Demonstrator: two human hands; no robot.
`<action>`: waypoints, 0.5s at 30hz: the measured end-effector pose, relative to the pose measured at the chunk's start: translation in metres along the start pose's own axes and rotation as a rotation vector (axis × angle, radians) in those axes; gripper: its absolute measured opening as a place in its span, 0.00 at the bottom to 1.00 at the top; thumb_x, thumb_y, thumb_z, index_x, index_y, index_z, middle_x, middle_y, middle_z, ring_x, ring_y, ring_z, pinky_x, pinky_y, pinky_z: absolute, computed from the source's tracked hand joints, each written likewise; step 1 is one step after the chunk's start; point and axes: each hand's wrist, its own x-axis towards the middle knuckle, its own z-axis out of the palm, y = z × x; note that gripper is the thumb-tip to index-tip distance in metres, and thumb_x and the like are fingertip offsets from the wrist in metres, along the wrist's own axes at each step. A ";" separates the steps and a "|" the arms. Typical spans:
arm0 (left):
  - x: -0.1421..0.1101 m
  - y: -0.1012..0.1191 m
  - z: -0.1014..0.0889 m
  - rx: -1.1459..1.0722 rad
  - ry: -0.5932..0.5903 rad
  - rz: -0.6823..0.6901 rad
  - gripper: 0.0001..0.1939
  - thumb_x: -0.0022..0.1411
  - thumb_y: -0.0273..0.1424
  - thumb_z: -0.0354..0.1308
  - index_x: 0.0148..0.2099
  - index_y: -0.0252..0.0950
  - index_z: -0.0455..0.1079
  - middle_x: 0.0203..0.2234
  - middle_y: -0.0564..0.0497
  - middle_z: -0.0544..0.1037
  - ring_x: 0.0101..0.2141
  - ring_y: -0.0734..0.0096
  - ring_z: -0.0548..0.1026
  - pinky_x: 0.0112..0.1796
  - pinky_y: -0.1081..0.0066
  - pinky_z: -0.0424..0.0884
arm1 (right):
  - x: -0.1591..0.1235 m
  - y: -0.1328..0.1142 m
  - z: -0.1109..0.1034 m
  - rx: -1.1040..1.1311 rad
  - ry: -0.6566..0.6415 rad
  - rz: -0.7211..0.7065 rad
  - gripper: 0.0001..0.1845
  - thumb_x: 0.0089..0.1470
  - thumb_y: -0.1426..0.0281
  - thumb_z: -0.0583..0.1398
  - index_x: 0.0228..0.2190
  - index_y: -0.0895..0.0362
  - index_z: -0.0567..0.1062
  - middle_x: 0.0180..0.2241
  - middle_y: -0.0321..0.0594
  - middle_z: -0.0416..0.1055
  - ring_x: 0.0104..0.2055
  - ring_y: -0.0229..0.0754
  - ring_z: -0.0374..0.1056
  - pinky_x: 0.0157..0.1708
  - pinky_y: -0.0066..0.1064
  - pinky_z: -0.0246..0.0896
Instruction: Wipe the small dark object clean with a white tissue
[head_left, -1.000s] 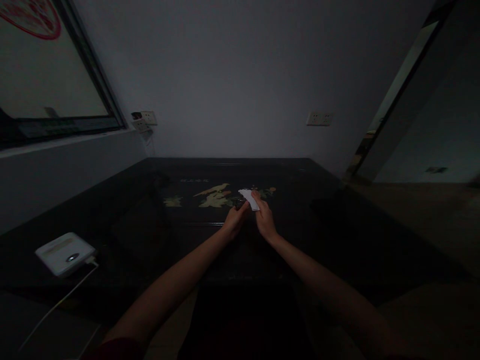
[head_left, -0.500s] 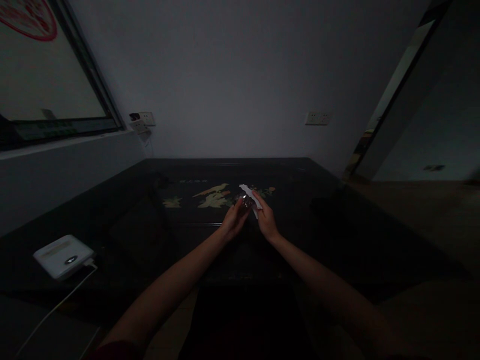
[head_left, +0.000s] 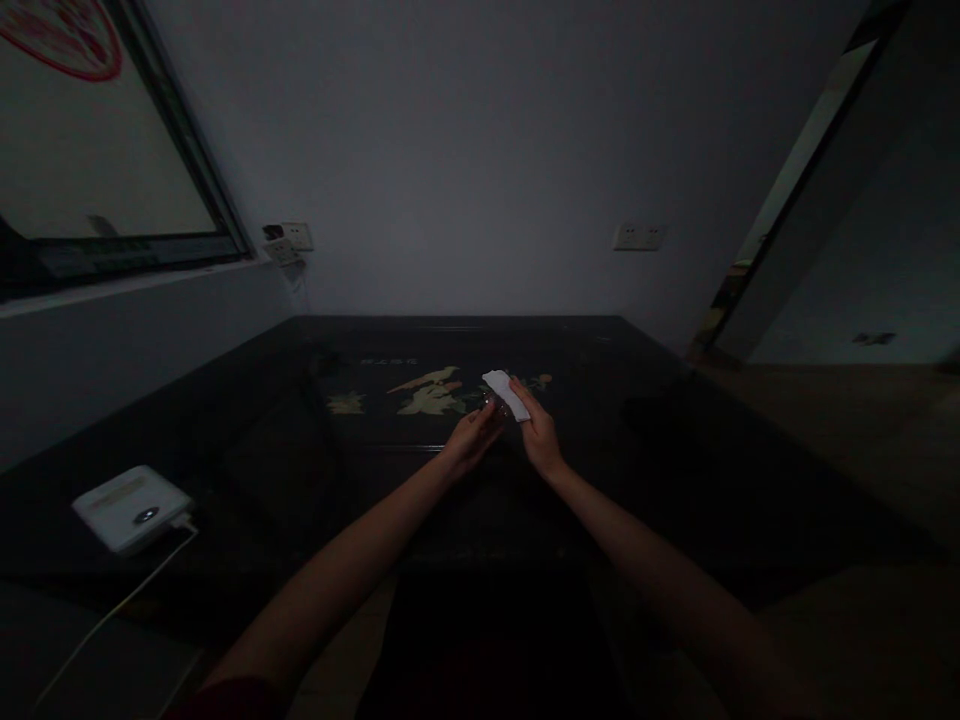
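Note:
Above the middle of the dark table, my left hand (head_left: 472, 437) is closed around a small clear, shiny object (head_left: 495, 403) that catches the light; its kind is too dim to make out. My right hand (head_left: 540, 432) grips a white piece of paper or tissue (head_left: 508, 392) with a ragged far edge, the thumb side of the hand lying along it. The paper is held against or just beside the shiny object. The two hands are close together, and the fingers under the paper are hidden.
The dark table (head_left: 285, 400) bears a flower-and-bird picture (head_left: 429, 393) beyond my hands. At the left front stands a white box (head_left: 135, 508) with a cable (head_left: 112, 612) hanging over the table's edge. Wall sockets (head_left: 637, 237) are above the back edge.
The paper has turned so that more of its flat white face shows. My right hand has shifted slightly right, while my left hand stays almost in place around the shiny object.

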 end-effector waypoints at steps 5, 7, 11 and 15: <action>0.003 -0.002 -0.004 0.022 -0.017 0.010 0.03 0.54 0.25 0.64 0.33 0.29 0.75 0.30 0.47 0.78 0.32 0.76 0.76 0.51 0.70 0.65 | 0.000 0.008 -0.002 -0.004 -0.030 0.017 0.30 0.51 0.78 0.49 0.55 0.51 0.68 0.59 0.35 0.62 0.62 0.40 0.56 0.64 0.41 0.44; 0.004 -0.004 -0.006 0.038 -0.022 0.000 0.04 0.54 0.25 0.64 0.33 0.29 0.75 0.30 0.46 0.78 0.31 0.76 0.76 0.50 0.70 0.66 | 0.001 0.011 -0.002 -0.006 -0.025 0.020 0.30 0.51 0.79 0.49 0.55 0.51 0.68 0.58 0.35 0.63 0.62 0.39 0.56 0.64 0.41 0.45; 0.007 -0.006 -0.008 0.058 -0.020 0.000 0.05 0.53 0.27 0.65 0.32 0.28 0.75 0.30 0.45 0.79 0.32 0.74 0.76 0.50 0.69 0.68 | 0.002 0.014 -0.002 -0.009 -0.026 0.030 0.30 0.50 0.78 0.50 0.54 0.50 0.68 0.58 0.34 0.64 0.61 0.40 0.57 0.63 0.41 0.46; 0.006 -0.004 -0.006 0.072 -0.009 0.000 0.05 0.54 0.28 0.64 0.31 0.29 0.75 0.30 0.45 0.79 0.32 0.74 0.76 0.51 0.68 0.67 | 0.003 0.013 -0.003 -0.028 -0.045 0.026 0.28 0.52 0.77 0.50 0.54 0.52 0.69 0.58 0.36 0.65 0.61 0.40 0.58 0.63 0.41 0.46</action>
